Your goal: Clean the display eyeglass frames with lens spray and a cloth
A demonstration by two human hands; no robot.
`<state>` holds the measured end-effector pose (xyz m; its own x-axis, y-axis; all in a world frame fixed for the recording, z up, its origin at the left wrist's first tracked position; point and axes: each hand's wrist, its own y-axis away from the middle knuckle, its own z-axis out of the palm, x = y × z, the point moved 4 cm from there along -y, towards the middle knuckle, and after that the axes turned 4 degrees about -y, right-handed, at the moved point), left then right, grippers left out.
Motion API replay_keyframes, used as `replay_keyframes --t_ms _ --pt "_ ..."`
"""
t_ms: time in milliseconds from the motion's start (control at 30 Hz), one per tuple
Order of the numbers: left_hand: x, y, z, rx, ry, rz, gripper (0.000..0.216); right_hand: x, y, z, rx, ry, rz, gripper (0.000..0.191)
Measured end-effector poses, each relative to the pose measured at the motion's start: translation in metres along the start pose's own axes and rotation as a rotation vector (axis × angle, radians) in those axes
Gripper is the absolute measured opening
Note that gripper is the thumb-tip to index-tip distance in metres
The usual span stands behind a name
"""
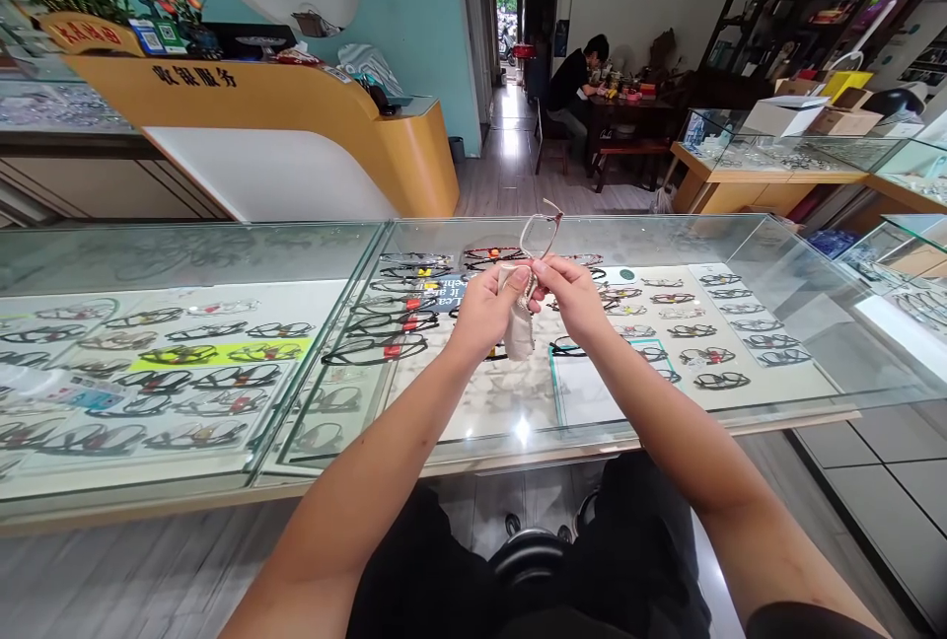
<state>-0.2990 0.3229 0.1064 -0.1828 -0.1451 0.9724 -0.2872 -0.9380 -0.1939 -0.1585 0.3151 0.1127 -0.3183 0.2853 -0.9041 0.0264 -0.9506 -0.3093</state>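
Note:
Above the glass display case my two hands meet. My left hand (484, 309) is closed on a pale beige cloth (521, 333) that hangs down below the fingers. A thin-rimmed pair of eyeglasses (540, 235) stands up above the hands, tilted, with one lens and part of the frame showing. My right hand (573, 294) pinches the eyeglasses from the right, its fingertips close against the cloth. The lower part of the eyeglasses is hidden by the fingers and the cloth.
Under the glass top of the display case (459, 422) lie several rows of eyeglass frames (381, 348). Behind stands a wooden cashier counter (414, 161). A person (577, 87) sits at a table at the back. White boxes (785, 114) rest on another glass case at right.

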Motion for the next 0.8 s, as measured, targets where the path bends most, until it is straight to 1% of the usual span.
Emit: replay_keyframes --t_ms 100,167,233,300,467,533,667,733,800 --pt "-0.003 -0.001 0.001 -0.062 -0.015 0.009 0.069 0.002 -0.002 -0.007 0.046 -0.042 0.012 0.045" --pt "-0.004 -0.001 0.002 -0.1 -0.044 0.039 0.066 0.004 -0.004 -0.01 0.071 -0.078 0.064 0.045" --pt "-0.004 -0.001 0.001 -0.097 -0.094 0.069 0.06 0.004 -0.005 -0.012 0.109 -0.104 0.099 0.046" --pt "-0.002 0.0 0.0 -0.062 -0.133 0.07 0.058 0.002 -0.004 -0.012 0.128 -0.115 0.097 0.045" --pt "0.004 0.003 -0.003 0.032 -0.128 0.064 0.057 -0.001 0.0 -0.001 0.054 -0.118 0.082 0.04" --pt "0.005 0.004 -0.005 0.089 -0.136 0.076 0.059 0.0 0.002 0.002 0.054 -0.119 0.078 0.036" --pt "0.001 0.002 -0.007 0.143 -0.225 0.124 0.065 0.005 0.001 -0.001 0.134 -0.098 0.088 0.031" --pt "0.001 0.001 -0.009 0.176 -0.271 0.16 0.069 0.004 -0.001 -0.007 0.192 -0.074 0.068 0.028" --pt "0.002 -0.001 -0.014 0.225 -0.259 0.174 0.069 0.0 -0.003 -0.013 0.243 -0.048 0.038 0.027"
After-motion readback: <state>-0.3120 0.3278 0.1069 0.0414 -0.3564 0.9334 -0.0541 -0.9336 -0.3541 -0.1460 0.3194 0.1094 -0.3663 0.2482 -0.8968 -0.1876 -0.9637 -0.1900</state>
